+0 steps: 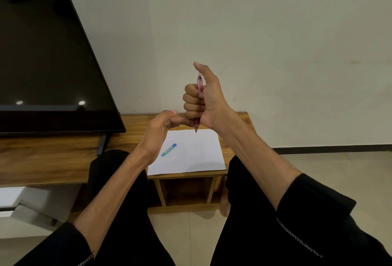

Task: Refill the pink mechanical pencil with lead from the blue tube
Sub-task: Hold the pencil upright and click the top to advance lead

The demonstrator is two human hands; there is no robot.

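Two hands above paper (191,153): right grip (203,98) holds pencil (199,84), left grip (163,125) curled narrow.

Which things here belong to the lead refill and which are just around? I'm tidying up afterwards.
Job: pink mechanical pencil gripped upright in the right hand; blue tube lying on the paper; left hand.
Just around: paper, television, wooden bench.

The pencil (199,87) was translucent pink; the tube (168,149) teal, blue-capped; the paper (191,155) white; the counter (53,159) brown woodgrain.
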